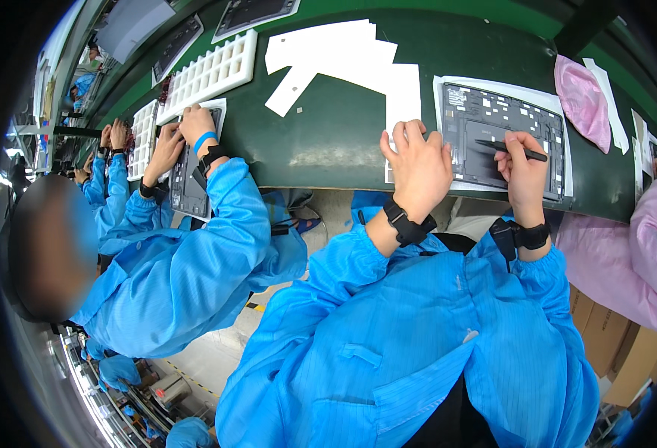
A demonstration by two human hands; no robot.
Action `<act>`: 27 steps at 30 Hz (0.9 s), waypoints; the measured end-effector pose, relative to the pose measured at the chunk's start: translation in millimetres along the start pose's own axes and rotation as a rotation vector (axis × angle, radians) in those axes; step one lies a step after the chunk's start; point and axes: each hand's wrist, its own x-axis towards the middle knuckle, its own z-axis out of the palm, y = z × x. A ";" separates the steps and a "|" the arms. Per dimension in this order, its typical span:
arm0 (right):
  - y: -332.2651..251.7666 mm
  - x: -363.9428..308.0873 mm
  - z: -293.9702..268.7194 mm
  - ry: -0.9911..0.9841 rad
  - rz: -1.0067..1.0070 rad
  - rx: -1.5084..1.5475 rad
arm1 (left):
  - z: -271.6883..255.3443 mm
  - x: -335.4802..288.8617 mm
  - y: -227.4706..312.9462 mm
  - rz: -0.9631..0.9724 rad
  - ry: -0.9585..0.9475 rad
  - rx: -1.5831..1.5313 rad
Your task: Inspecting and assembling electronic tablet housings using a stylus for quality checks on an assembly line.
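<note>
My left hand rests on a long white paper sheet, its fingers bent and apart, just beside the left edge of a dark tablet-shaped panel. In my right hand are slim black tweezers, pinched between thumb and fingers. Their thin tip points left over the middle of the panel. Black and grey parts and several small white patches cover the panel's face, and a white sheet lies under it. The fingertips of my left hand are partly hidden.
More white sheets overlap on the green table. To the left, a co-worker's hands work on another dark panel beside white compartment trays. At right are a pink cloth and a co-worker's pink sleeve.
</note>
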 end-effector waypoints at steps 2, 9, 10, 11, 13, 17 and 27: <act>0.6 -2.7 -2.9 -0.037 -0.014 0.007 | -1.1 -1.6 1.9 -0.003 0.012 0.000; -8.3 -0.1 -9.7 -0.001 0.014 0.052 | -16.3 -1.0 -1.4 -0.032 0.013 -0.012; -11.7 -0.3 -7.8 -0.002 0.016 0.053 | -24.1 2.4 -8.1 -0.001 0.064 -0.109; -14.9 -1.2 -4.2 -0.022 0.020 0.025 | -34.7 5.7 -16.4 0.029 0.115 -0.205; -20.0 -6.8 5.1 -0.088 0.034 0.006 | -59.3 4.8 -46.1 0.087 0.005 -0.305; -13.7 -19.4 42.4 -0.308 0.033 -0.143 | -59.5 -12.7 -79.2 0.239 -0.122 -0.168; 2.6 -21.1 70.4 -0.500 -0.099 -0.421 | -52.4 -15.8 -88.9 0.255 -0.203 -0.112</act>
